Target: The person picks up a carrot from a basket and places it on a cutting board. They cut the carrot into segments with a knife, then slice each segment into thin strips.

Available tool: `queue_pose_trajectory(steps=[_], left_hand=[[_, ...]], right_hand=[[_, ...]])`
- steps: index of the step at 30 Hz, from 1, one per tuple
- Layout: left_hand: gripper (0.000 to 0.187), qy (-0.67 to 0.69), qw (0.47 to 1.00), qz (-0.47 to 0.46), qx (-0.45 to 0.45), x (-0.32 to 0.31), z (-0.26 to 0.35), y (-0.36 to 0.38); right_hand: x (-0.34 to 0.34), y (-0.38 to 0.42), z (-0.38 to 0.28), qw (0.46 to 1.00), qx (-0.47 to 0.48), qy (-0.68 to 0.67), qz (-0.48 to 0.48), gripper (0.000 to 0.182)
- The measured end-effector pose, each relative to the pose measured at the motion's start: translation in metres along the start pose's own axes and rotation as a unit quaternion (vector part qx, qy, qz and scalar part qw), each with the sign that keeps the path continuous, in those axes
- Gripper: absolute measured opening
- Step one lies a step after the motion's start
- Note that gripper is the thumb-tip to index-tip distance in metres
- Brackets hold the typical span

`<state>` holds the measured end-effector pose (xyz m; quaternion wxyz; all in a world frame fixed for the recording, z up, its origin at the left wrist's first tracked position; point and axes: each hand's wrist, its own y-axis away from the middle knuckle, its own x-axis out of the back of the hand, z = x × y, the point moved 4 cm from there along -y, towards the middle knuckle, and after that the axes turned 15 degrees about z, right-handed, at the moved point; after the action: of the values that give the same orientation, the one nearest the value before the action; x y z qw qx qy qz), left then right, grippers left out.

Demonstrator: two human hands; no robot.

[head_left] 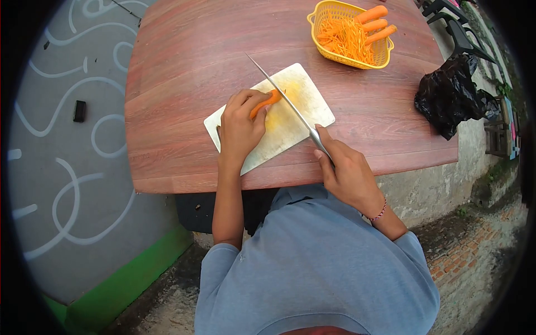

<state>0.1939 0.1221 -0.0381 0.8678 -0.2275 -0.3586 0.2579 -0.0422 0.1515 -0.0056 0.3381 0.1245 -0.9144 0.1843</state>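
Observation:
A white cutting board (pixel 301 84) with orange stains lies at a slant near the front of the wooden table. On it my left hand (pixel 243 120) pins down a carrot (pixel 267 104), fingers curled over its near part. The carrot's far end shows right at the blade of a long knife (pixel 286 96). My right hand (pixel 347 172), with a braided band at the wrist, is wrapped around the knife's metal handle at the board's right edge. The blade points to the far left and crosses over the board.
A yellow plastic basket (pixel 319 10) at the back right holds shredded carrot (pixel 346 40) and several whole carrots (pixel 375 25). A crumpled black plastic bag (pixel 449 97) sits at the right edge of the wooden table (pixel 184 84). Dark chairs (pixel 460 36) stand beyond it.

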Motion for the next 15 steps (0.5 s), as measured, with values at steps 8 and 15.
queue_pose_trajectory(steps=[8, 15], left_hand=[[0.026, 0.016, 1.000, -0.007, 0.005, -0.001, -0.001, 0.003], [0.026, 0.012, 0.999, 0.003, -0.034, -0.003, 0.003, 0.007]], right_hand=[[-0.034, -0.006, -0.007, 0.994, -0.034, 0.097, -0.033, 0.053], [-0.042, -0.050, 0.005, 0.999, -0.007, 0.033, -0.007, 0.053]])
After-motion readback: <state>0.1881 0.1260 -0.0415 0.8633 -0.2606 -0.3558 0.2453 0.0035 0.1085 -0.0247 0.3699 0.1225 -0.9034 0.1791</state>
